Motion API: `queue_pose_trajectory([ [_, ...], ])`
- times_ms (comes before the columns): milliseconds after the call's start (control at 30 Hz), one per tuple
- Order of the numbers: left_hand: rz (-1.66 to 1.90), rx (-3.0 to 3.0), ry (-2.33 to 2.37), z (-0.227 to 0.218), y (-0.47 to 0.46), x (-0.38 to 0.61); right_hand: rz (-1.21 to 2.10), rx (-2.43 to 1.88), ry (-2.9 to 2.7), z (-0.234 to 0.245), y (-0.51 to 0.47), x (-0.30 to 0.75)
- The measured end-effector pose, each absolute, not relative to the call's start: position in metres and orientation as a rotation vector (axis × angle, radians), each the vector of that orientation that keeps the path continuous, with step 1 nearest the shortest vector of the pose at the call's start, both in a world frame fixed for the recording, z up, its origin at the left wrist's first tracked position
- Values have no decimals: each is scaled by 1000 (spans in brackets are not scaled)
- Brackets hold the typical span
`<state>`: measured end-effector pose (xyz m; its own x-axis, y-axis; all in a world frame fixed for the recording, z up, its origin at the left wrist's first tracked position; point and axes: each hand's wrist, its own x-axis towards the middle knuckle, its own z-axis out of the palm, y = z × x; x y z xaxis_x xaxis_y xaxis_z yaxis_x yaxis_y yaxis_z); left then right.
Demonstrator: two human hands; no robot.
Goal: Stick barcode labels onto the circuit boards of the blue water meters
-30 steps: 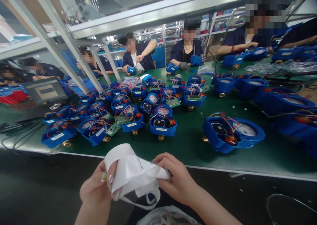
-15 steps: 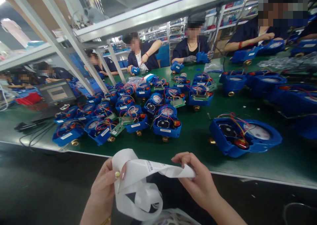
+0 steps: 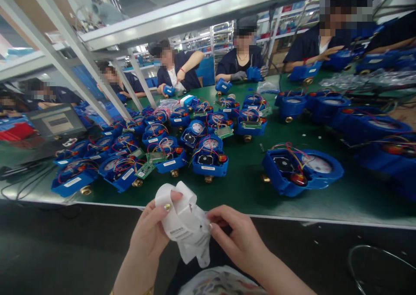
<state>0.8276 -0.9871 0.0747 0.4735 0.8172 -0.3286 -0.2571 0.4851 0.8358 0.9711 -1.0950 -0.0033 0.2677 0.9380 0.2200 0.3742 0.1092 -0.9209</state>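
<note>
A white label strip [image 3: 182,225], printed with small barcodes, hangs looped and bunched between my hands in front of the bench edge. My left hand [image 3: 151,225] is closed on its looped part, thumb on top. At the strip's right side my right hand [image 3: 235,234] pinches the crumpled part between thumb and fingertips. Straight ahead on the bench, nearest to my hands, stands a blue meter housing [image 3: 210,167] with a white label on its front. Another open blue meter housing [image 3: 297,171] with wires and a round dial sits farther right.
Several blue meter housings with wires and circuit boards crowd the green bench [image 3: 240,191]. A laptop [image 3: 58,121] stands at the left beside metal shelf posts [image 3: 107,85]. Across the bench, co-workers [image 3: 242,61] handle blue housings. Clear plastic bags [image 3: 360,80] lie at the right back.
The strip was stretched between my hands and now is bunched up. My right hand has moved left, closer to my left hand. The camera view has shifted slightly right.
</note>
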Motion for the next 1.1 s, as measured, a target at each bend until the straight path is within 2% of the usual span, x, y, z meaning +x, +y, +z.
queue_pose_trajectory([
  [167,814,721,791,77,-989,827,1016,-1499,-1038,-23,-1082,966],
  [267,864,690,799,78,-989,824,1358,-1207,-766,-36,-1075,964],
  [367,906,659,803,79,-989,822,1490,-911,-544,-42,-1071,962],
  [667,796,812,779,69,-977,816,1174,-839,-362,-15,-1070,982],
  [833,749,1077,909,55,-980,815,1104,-932,-365,-2,-1067,990],
  [1100,720,1472,1041,58,-996,829,1039,-1060,-443,15,-1069,995],
])
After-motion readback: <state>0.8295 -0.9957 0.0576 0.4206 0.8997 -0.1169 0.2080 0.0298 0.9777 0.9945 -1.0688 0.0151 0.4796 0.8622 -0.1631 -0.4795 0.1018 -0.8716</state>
